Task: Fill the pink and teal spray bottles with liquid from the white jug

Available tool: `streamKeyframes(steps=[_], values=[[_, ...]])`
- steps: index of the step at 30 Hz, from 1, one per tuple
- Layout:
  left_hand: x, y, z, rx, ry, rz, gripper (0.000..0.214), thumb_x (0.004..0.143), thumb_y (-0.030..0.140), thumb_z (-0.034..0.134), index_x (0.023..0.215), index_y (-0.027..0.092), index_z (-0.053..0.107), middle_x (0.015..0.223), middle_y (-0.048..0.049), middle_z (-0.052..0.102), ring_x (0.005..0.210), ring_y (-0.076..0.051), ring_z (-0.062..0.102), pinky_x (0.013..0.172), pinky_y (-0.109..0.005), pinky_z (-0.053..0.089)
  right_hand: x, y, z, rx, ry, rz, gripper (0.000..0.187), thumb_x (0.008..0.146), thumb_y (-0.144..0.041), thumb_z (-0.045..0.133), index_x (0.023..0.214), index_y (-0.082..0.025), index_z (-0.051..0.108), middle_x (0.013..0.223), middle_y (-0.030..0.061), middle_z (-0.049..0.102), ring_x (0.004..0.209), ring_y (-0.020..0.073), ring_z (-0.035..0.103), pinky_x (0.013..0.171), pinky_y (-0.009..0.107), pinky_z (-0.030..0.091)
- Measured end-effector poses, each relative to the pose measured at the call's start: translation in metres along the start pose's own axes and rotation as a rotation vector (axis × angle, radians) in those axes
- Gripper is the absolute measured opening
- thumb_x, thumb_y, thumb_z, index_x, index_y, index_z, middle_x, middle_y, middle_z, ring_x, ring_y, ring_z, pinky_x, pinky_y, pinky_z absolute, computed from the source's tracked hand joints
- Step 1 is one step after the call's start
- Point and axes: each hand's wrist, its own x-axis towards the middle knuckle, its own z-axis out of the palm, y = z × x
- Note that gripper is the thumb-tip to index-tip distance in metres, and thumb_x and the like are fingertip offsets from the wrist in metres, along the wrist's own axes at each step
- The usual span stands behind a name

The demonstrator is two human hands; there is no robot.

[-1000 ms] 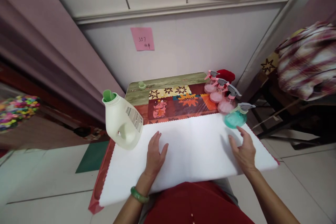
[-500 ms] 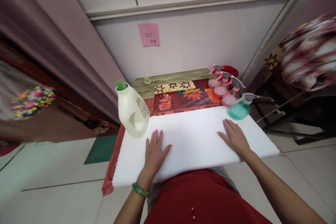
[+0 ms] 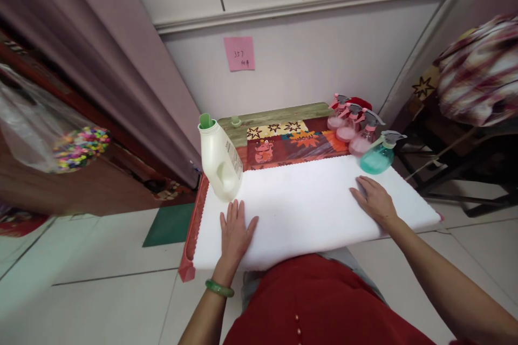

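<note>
Hands lie flat with fingers spread and holding nothing: our left hand [image 3: 234,230] presses the white sheet [image 3: 307,205] just beside the uncapped detergent bottle [image 3: 220,161], and our right hand [image 3: 374,202] rests on it near the teal spray bottle [image 3: 376,157]. The sheet covers the near part of the worktop [image 3: 279,114]. We judge that any tug on it could tip the open bottle at its far left corner and spill it, or nudge the teal sprayer off the right side.

The head-worn camera looks forward and down, close above the white sheet [image 3: 307,205] on the table [image 3: 279,116].
</note>
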Motion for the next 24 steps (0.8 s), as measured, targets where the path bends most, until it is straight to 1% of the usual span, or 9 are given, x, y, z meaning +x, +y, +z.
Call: streamKeyframes(steps=[3,6,10,13,15,17,19,21,24], values=[[-0.005,-0.002,-0.001,-0.035,0.035,0.014,0.066,0.099,0.054,0.044,0.147,0.009,0.05,0.156,-0.0255,0.047,0.149,-0.037,0.039,0.12,-0.062,0.025,-0.001,0.001,0.001,0.006,0.021,-0.023,0.054,0.096,-0.051,0.052,0.133,-0.014,0.065,0.136,0.0186,0.066,0.126,0.0343,0.06,0.112,0.051,0.047],[-0.007,-0.004,-0.001,-0.077,0.063,0.013,0.062,0.098,0.053,0.048,0.143,0.01,0.054,0.153,-0.0254,0.05,0.147,-0.037,0.041,0.12,-0.062,0.026,-0.001,-0.001,0.0,-0.001,0.041,-0.039,0.054,0.096,-0.051,0.051,0.132,-0.013,0.065,0.135,0.0188,0.066,0.125,0.0344,0.062,0.11,0.052,0.048],[-0.006,-0.003,-0.002,-0.149,0.08,-0.011,0.058,0.096,0.051,0.052,0.138,0.011,0.058,0.151,-0.0241,0.053,0.147,-0.037,0.042,0.12,-0.062,0.025,-0.002,-0.002,0.0,-0.021,0.021,-0.051,0.055,0.098,-0.052,0.046,0.131,-0.012,0.064,0.136,0.0197,0.066,0.125,0.0353,0.062,0.111,0.052,0.048],[-0.006,-0.001,-0.005,-0.222,0.097,-0.047,0.054,0.092,0.05,0.059,0.133,0.016,0.063,0.148,-0.0206,0.057,0.145,-0.035,0.045,0.121,-0.061,0.026,-0.003,0.0,0.002,-0.021,0.023,-0.067,0.057,0.098,-0.053,0.045,0.134,-0.012,0.062,0.136,0.0208,0.065,0.126,0.037,0.061,0.112,0.054,0.047],[-0.004,-0.002,-0.01,-0.287,0.13,-0.098,0.051,0.088,0.051,0.063,0.128,0.02,0.065,0.141,-0.0167,0.064,0.138,-0.033,0.054,0.119,-0.059,0.031,-0.004,0.001,0.004,-0.012,0.031,-0.085,0.059,0.098,-0.053,0.045,0.136,-0.011,0.06,0.136,0.0221,0.064,0.127,0.038,0.06,0.112,0.055,0.046],[0.001,-0.005,-0.019,-0.355,0.207,-0.203,0.048,0.088,0.052,0.063,0.125,0.022,0.064,0.129,-0.0146,0.07,0.123,-0.031,0.065,0.111,-0.054,0.044,-0.003,0.001,0.005,0.003,0.033,-0.104,0.06,0.098,-0.053,0.045,0.139,-0.01,0.056,0.137,0.0235,0.062,0.128,0.0388,0.059,0.112,0.056,0.046],[0.012,-0.011,-0.031,-0.412,0.332,-0.348,0.048,0.089,0.053,0.061,0.124,0.02,0.06,0.118,-0.0139,0.071,0.109,-0.029,0.069,0.099,-0.05,0.053,-0.003,-0.001,0.004,0.015,0.03,-0.108,0.06,0.098,-0.053,0.045,0.142,-0.012,0.053,0.139,0.0233,0.061,0.128,0.0398,0.059,0.11,0.058,0.047],[0.03,-0.017,-0.042,-0.455,0.462,-0.47,0.057,0.083,0.054,0.069,0.126,0.019,0.055,0.117,-0.0134,0.068,0.108,-0.028,0.067,0.099,-0.05,0.052,-0.003,-0.003,0.002,0.019,0.027,-0.1,0.059,0.098,-0.052,0.045,0.145,-0.015,0.05,0.139,0.0224,0.061,0.128,0.0409,0.058,0.109,0.06,0.048],[0.065,-0.024,-0.054,-0.517,0.584,-0.56,0.073,0.068,0.05,0.082,0.127,0.019,0.051,0.121,-0.0126,0.065,0.111,-0.026,0.065,0.101,-0.047,0.051,-0.002,-0.005,0.001,0.021,0.016,-0.096,0.06,0.098,-0.05,0.045,0.147,-0.016,0.047,0.141,0.0234,0.06,0.129,0.0419,0.058,0.108,0.061,0.047]])
